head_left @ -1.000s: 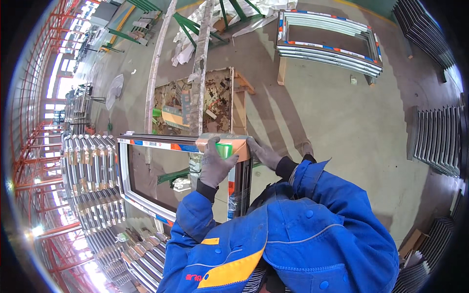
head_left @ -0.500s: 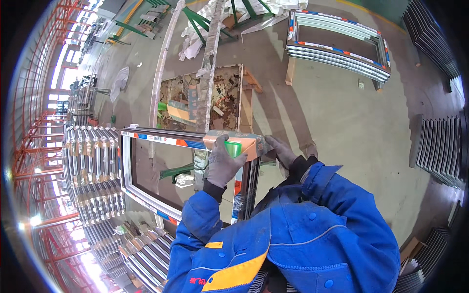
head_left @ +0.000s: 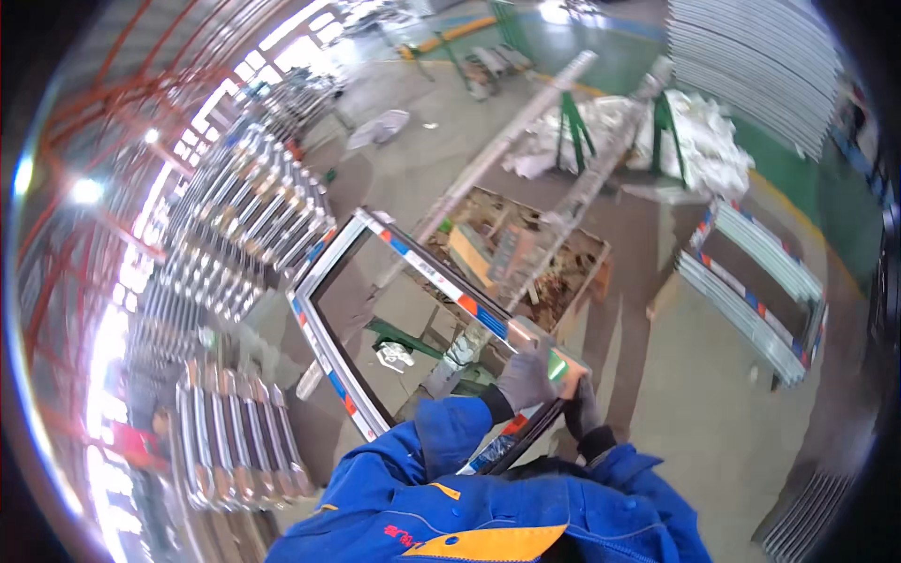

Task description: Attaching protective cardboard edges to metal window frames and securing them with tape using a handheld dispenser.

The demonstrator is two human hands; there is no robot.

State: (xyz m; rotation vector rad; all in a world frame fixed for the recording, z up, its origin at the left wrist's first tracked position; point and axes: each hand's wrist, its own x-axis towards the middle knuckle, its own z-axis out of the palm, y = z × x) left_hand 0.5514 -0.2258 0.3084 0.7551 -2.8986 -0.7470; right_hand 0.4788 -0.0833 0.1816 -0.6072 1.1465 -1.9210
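A rectangular window frame [head_left: 432, 272] with silver and dark edges and orange, blue and white tape strips lies before me on long wrapped rails. Over its near right corner sits a tan and grey cardboard piece [head_left: 531, 335]. My left hand [head_left: 527, 377], in a grey glove, is closed on the cardboard from the inner side of the frame. Beside its fingers shows a green shiny thing [head_left: 559, 364], seemingly tape. Also gloved, my right hand [head_left: 584, 413] grips the cardboard's outer right end; its fingers are partly hidden.
Beyond the frame, a low wooden box [head_left: 587, 258] holds cardboard pieces and scraps. Two wrapped rails [head_left: 511, 145] run away over green stands [head_left: 572, 131]. Stacked frames [head_left: 741, 281] stand at right. Bundled frames [head_left: 239, 422] fill the left. White sheeting [head_left: 704, 141] lies at the back.
My view has turned left, so the scene appears rotated clockwise and the frame slanted. Both hands stay at the cardboard on the corner; the right hand now sits lower around its end.
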